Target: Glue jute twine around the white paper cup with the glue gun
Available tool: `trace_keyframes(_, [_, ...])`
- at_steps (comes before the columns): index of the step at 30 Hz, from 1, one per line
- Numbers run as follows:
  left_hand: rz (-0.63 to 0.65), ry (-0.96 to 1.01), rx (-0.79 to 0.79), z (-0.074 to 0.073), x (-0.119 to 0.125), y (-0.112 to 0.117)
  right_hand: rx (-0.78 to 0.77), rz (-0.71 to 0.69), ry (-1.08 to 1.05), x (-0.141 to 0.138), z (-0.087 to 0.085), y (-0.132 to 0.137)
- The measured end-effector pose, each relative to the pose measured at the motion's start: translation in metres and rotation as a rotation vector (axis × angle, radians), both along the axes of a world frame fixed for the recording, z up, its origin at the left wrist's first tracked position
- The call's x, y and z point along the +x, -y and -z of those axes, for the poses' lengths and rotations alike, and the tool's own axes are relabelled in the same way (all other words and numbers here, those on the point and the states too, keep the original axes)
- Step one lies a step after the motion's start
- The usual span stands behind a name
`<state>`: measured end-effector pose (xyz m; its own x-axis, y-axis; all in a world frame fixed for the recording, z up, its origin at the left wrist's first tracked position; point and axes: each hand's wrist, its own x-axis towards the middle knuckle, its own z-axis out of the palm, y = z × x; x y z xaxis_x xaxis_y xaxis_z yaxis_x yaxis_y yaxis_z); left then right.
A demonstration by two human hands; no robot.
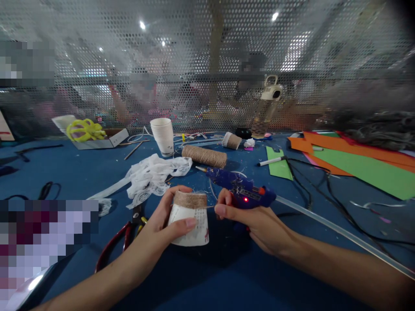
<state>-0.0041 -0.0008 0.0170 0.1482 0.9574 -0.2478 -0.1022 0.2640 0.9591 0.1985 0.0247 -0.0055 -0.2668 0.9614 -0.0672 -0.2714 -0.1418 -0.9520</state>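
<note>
A white paper cup point(189, 220), narrow end up, is in my left hand point(168, 220), with the thumb across its printed side. Brown twine point(190, 200) is wound in a band around the cup's upper part. From the band a short strand runs to my right hand point(240, 214), pinched between thumb and forefinger. That same hand also has a blue hot glue gun point(241, 188), its nozzle pointing left and a red light lit. A long clear glue stick point(337, 226) sticks out of the gun's back. The right hand's other fingers are partly hidden.
Beyond the hands lie a twine roll point(204, 156), white lace point(155, 172) and stacked paper cups point(162, 136). Red-handled pliers point(125, 237) rest by my left forearm. Black cable point(337, 203) crosses the right side near coloured sheets point(366, 160). A bottle point(266, 108) stands behind.
</note>
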Motion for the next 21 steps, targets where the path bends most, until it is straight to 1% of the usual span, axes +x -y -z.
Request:
trace_keyframes(3, [0.005,-0.006,-0.001,0.0002,0.0002,0.0001,0.001,0.004,0.007,0.0012,-0.0002,-0.0001])
trace_keyframes(9, [-0.011,-0.023,0.016,0.0036,0.0002,-0.0033,0.111,0.001,0.031,0.0041,-0.0019,0.0004])
trace_keyframes(12, [-0.008,-0.015,0.021,0.0049,0.0002,-0.0038,0.128,-0.005,0.043,0.0042,-0.0023,0.0001])
trace_keyframes(21, [-0.013,-0.024,-0.002,0.0030,0.0019,-0.0017,0.192,-0.024,0.059,0.0078,0.0000,-0.0004])
